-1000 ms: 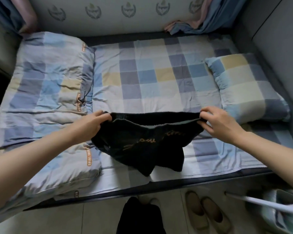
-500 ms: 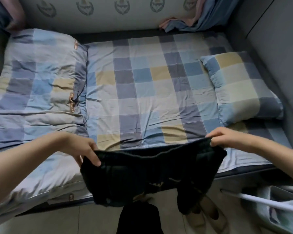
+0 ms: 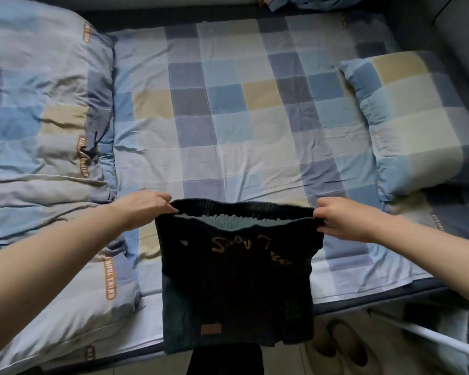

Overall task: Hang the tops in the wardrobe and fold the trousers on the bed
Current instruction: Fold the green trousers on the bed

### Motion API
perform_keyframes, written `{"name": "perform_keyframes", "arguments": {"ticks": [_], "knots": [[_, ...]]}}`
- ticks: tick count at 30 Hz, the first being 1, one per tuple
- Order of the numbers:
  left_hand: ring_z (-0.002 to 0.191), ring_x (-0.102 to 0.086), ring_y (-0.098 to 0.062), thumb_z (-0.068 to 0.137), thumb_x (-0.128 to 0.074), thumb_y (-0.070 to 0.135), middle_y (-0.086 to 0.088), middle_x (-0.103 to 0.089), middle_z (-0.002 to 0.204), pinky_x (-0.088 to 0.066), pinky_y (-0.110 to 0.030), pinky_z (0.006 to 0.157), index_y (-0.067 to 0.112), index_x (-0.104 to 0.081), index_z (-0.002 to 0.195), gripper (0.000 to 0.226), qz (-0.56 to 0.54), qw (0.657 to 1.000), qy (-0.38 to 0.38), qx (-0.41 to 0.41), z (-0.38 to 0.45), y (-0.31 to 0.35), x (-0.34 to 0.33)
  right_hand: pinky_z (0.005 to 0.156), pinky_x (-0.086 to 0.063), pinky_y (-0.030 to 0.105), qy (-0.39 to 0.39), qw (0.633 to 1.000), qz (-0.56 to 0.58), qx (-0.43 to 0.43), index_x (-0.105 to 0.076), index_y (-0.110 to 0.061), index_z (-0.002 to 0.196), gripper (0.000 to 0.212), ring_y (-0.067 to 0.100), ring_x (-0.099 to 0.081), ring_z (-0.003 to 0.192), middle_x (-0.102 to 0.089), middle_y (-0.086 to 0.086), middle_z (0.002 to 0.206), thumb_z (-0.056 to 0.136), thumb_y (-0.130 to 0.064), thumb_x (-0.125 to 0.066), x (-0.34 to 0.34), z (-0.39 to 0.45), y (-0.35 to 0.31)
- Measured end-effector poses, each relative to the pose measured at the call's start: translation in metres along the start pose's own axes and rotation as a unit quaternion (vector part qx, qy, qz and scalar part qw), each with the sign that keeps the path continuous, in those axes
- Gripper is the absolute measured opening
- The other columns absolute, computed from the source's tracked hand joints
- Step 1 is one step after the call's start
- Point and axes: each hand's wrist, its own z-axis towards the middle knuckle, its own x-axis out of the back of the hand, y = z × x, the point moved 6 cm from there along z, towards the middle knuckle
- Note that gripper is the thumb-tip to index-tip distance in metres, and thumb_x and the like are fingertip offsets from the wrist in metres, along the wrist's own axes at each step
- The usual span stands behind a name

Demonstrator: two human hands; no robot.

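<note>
Checked bed [image 3: 249, 125], pillow [image 3: 417, 125] right, duvet [image 3: 44, 131] left, flank held trousers [image 3: 236, 280].

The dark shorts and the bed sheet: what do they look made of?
Shorts: apparently a thick, soft knit or fleece, matte, going by the ribbed, gathered waistband; stitched-looking tan script and a small brown patch, perhaps leatherette. Both hands pinch the waistband. Sheet: thin woven cloth, likely cotton, matte, finely creased.

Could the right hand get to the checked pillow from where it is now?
Probably yes: the pillow lies just beyond the right hand with bare sheet between, but its fingers are pinching the dark shorts, so they must let go first.
</note>
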Motion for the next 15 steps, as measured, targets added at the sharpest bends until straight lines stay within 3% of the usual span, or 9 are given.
{"name": "perform_keyframes", "arguments": {"ticks": [2, 3, 6, 8, 11, 13, 15], "knots": [[0.081, -0.058, -0.027, 0.098, -0.037, 0.008, -0.004, -0.049, 0.116, -0.035, -0.035, 0.065, 0.045, -0.037, 0.145, 0.059, 0.089, 0.994, -0.008, -0.062, 0.004, 0.01, -0.015, 0.062, -0.046, 0.032, 0.011, 0.988, -0.107, 0.115, -0.063, -0.017, 0.064, 0.016, 0.029, -0.056, 0.082, -0.057, 0.007, 0.09, 0.065, -0.028, -0.075, -0.015, 0.004, -0.024], [0.08, -0.058, -0.027, 0.097, -0.037, 0.011, -0.002, -0.046, 0.118, -0.035, -0.038, 0.064, 0.046, -0.038, 0.143, 0.057, 0.124, 0.988, -0.011, -0.092, 0.005, 0.016, -0.023, 0.063, -0.047, 0.033, -0.011, 0.975, -0.144, 0.17, -0.064, -0.019, 0.06, 0.014, 0.029, -0.054, 0.086, -0.057, 0.005, 0.096, 0.063, -0.032, -0.07, -0.026, 0.004, -0.037], [0.095, -0.06, -0.029, 0.094, -0.041, 0.023, 0.003, -0.046, 0.13, -0.043, -0.04, 0.075, 0.021, -0.055, 0.112, 0.023, 0.129, 0.975, -0.044, -0.177, 0.004, 0.029, -0.044, 0.074, -0.046, 0.038, -0.13, 0.949, -0.175, 0.229, -0.07, -0.021, 0.07, 0.026, 0.027, -0.047, 0.102, -0.052, 0.0, 0.112, 0.074, -0.042, -0.057, -0.063, 0.007, -0.051], [0.113, -0.054, -0.024, 0.095, -0.042, 0.019, 0.001, -0.044, 0.138, -0.042, -0.035, 0.083, 0.012, -0.055, 0.094, 0.015, 0.134, 0.965, -0.053, -0.221, 0.0, 0.03, -0.055, 0.081, -0.044, 0.039, -0.193, 0.953, -0.16, 0.168, -0.069, -0.021, 0.089, 0.034, 0.026, -0.043, 0.11, -0.05, 0.0, 0.117, 0.08, -0.048, -0.05, -0.069, 0.012, -0.039], [0.127, -0.046, -0.015, 0.089, -0.043, 0.01, 0.003, -0.036, 0.148, -0.037, -0.024, 0.093, 0.009, -0.062, 0.095, 0.02, 0.071, 0.975, -0.084, -0.194, -0.013, 0.012, -0.061, 0.084, -0.041, 0.037, -0.249, 0.962, -0.097, 0.063, -0.062, -0.019, 0.098, 0.033, 0.022, -0.042, 0.111, -0.053, -0.002, 0.11, 0.082, -0.043, -0.046, -0.061, 0.014, -0.016], [0.11, -0.056, -0.016, 0.082, -0.046, 0.015, 0.009, -0.042, 0.14, -0.04, -0.023, 0.082, 0.014, -0.063, 0.095, 0.021, -0.015, 0.983, -0.114, -0.142, -0.026, -0.002, -0.063, 0.078, -0.043, 0.033, -0.297, 0.954, -0.02, 0.015, -0.063, -0.02, 0.091, 0.028, 0.018, -0.05, 0.098, -0.059, -0.003, 0.093, 0.08, -0.043, -0.051, -0.062, 0.007, -0.004], [0.091, -0.06, -0.013, 0.079, -0.055, 0.032, 0.012, -0.058, 0.118, -0.041, -0.022, 0.072, 0.019, -0.063, 0.09, 0.019, -0.078, 0.979, -0.164, -0.096, -0.033, -0.014, -0.058, 0.06, -0.042, 0.026, -0.369, 0.916, 0.139, -0.075, -0.064, -0.018, 0.072, 0.027, 0.012, -0.054, 0.065, -0.057, -0.008, 0.062, 0.078, -0.045, -0.06, -0.058, -0.001, 0.006]]}}
